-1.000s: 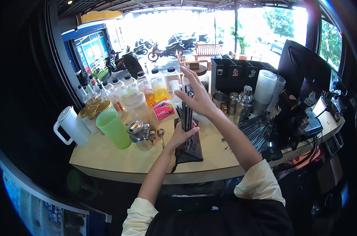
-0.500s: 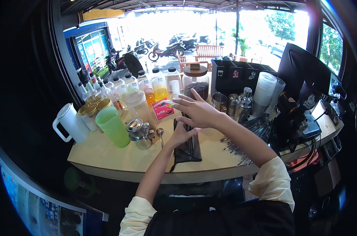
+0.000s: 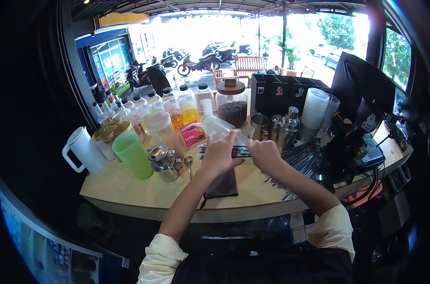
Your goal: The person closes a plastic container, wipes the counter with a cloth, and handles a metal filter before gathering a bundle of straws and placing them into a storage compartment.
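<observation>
My left hand (image 3: 218,155) is closed around a bundle of thin, straw-like sticks (image 3: 241,151), whose ends stick out on both sides of it. My right hand (image 3: 266,154) is closed at the bundle's right end. Just behind my fingers a clear plastic container (image 3: 218,127) lies tilted; whether a hand touches it is hard to tell. Below the hands a dark pouch (image 3: 223,184) lies flat on the wooden counter (image 3: 177,199). A spoon (image 3: 189,165) and a metal coffee dripper (image 3: 162,161) are left of the pouch, near a pink box (image 3: 192,134).
A green cup (image 3: 132,154) and white pitcher (image 3: 83,150) stand at the left. Bottles (image 3: 189,106) and a jar of dark contents (image 3: 232,109) line the back. Metal shakers (image 3: 289,128), stacked cups (image 3: 315,111), wrapped straws (image 3: 305,161) and a dark machine (image 3: 354,142) are on the right.
My right hand has moved right and down and closed on the sticks. My left hand has closed round the bundle, now lifted crosswise over the pouch. The clear container shows more fully.
</observation>
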The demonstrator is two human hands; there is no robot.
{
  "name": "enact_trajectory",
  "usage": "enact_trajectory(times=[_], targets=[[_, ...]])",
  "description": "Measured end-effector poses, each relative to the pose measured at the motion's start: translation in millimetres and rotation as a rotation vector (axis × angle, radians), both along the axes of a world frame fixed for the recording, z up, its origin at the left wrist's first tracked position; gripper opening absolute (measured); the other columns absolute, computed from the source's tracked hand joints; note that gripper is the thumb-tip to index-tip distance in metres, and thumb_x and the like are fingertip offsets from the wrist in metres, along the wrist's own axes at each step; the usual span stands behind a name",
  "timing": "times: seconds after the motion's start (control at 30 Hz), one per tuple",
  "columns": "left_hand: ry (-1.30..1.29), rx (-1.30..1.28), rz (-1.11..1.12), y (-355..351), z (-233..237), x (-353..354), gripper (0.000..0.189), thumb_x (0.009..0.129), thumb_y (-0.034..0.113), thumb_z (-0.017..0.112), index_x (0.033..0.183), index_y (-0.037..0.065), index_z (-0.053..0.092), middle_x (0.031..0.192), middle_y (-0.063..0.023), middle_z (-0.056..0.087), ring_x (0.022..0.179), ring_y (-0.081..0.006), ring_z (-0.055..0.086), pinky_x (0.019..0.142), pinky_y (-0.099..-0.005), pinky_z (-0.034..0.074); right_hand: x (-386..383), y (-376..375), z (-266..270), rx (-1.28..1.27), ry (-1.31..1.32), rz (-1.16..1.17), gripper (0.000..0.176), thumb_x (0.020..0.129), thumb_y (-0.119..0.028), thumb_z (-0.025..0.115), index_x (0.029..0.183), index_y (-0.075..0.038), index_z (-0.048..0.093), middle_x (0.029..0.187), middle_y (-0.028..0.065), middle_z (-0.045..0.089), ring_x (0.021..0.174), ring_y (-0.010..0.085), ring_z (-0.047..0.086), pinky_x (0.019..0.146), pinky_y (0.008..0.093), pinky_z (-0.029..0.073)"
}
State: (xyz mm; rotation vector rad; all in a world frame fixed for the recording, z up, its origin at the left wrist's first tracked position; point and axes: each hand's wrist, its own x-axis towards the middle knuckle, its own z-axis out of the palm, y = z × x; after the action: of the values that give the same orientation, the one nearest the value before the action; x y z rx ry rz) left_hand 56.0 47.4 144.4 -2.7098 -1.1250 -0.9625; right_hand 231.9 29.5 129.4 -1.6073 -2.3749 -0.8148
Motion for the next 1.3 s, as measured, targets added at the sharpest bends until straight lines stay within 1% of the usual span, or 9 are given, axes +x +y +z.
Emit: enact_trajectory(times=[0.1,0.17,0.23,0.3,0.37,0.4,0.53,0.73,1.3], targets=[[-0.37,0.142,-0.041,-14.4,12.0,-12.5,0.084,0.066,0.034,0.078,0.133,0.008,0.034,0.127,-0.0149,0.047,0.122,-0.0285,0.042,0.106,-0.0507,0.022,27.3,-0.8,-2.2,-0.11,0.27,-0.113,0.018,0.071,-0.016,0.064,0.079,-0.002,0.055,0.07,0.0132,0.064,0.071,0.0272,0.066,0.064,0.0405,0.051],[-0.627,0.029,-0.102,2.8,-22.0,-12.3,0.09,0.068,0.032,0.078,0.138,0.007,0.026,0.13,-0.0159,0.042,0.124,-0.0272,0.039,0.105,-0.0517,0.022,39.0,-8.4,4.5,-0.207,0.627,-0.095,0.022,0.073,-0.017,0.064,0.084,0.0,0.056,0.073,0.0168,0.064,0.074,0.0331,0.065,0.065,0.0412,0.051],[-1.303,-0.251,-0.22,8.7,-42.8,-1.8,0.09,0.072,0.03,0.077,0.139,0.007,0.021,0.131,-0.0139,0.041,0.123,-0.0256,0.039,0.105,-0.0479,0.023,40.2,-3.9,-10.8,-0.258,0.821,0.008,0.026,0.074,-0.017,0.065,0.093,-0.001,0.057,0.076,0.018,0.063,0.075,0.0336,0.065,0.065,0.0406,0.05],[-1.325,-0.413,-0.218,8.6,-51.1,10.3,0.085,0.077,0.025,0.074,0.139,0.006,0.019,0.13,-0.0124,0.04,0.123,-0.0212,0.039,0.104,-0.0411,0.028,22.3,-6.0,-26.3,-0.343,1.14,0.175,0.027,0.074,-0.014,0.066,0.096,0.0,0.058,0.078,0.0198,0.062,0.075,0.0319,0.064,0.065,0.0407,0.049],[-1.268,-0.683,-0.586,5.4,-47.0,26.9,0.081,0.081,0.021,0.071,0.139,0.005,0.017,0.126,-0.0119,0.042,0.12,-0.0202,0.042,0.101,-0.0345,0.033,0.7,-7.3,-53.6,-0.307,1.094,0.299,0.037,0.073,-0.013,0.067,0.104,0.002,0.053,0.077,0.02,0.06,0.074,0.0321,0.063,0.066,0.0393,0.048],[-1.452,-0.846,-0.501,3.2,-45.7,37.7,0.053,0.083,0.018,0.069,0.124,0.004,0.038,0.105,-0.0085,0.054,0.098,-0.0146,0.056,0.084,-0.0264,0.045,-11.6,-11.3,-61.6,-0.308,1.099,0.29,0.037,0.073,-0.013,0.067,0.104,0.002,0.053,0.077,0.02,0.06,0.074,0.0321,0.063,0.066,0.0393,0.048],[-1.44,-0.913,-0.422,12.1,-38.9,47.8,0.02,0.083,0.016,0.069,0.075,0.008,0.053,0.059,0.004,0.051,0.05,-0.0041,0.049,0.048,-0.0199,0.042,-22.5,-18.4,-79.1,-0.357,1.166,0.351,0.06,0.07,-0.018,0.073,0.116,0.005,0.041,0.081,0.0227,0.059,0.076,0.0355,0.062,0.068,0.039,0.049],[-1.101,-0.62,-0.407,27.3,-86.5,58.3,0.02,0.084,0.012,0.067,0.078,0.008,0.049,0.061,0.0011,0.051,0.052,-0.0065,0.051,0.05,-0.0222,0.042,9.2,-33.1,-93.4,-0.313,0.938,0.289,0.078,0.067,-0.023,0.076,0.131,-0.001,0.035,0.119,0.0212,0.044,0.115,0.0351,0.045,0.095,0.0412,0.039],[-0.867,-0.721,-0.417,3.1,-85.5,70.1,0.023,0.084,0.013,0.066,0.068,0.005,0.053,0.055,0.0008,0.052,0.048,-0.0056,0.049,0.047,-0.0214,0.039,102.5,-119.5,-43.6,0.04,0.832,0.18,0.049,0.068,0.005,0.061,0.116,-0.004,0.051,0.114,0.0154,0.05,0.108,0.0332,0.051,0.09,0.0386,0.044]])
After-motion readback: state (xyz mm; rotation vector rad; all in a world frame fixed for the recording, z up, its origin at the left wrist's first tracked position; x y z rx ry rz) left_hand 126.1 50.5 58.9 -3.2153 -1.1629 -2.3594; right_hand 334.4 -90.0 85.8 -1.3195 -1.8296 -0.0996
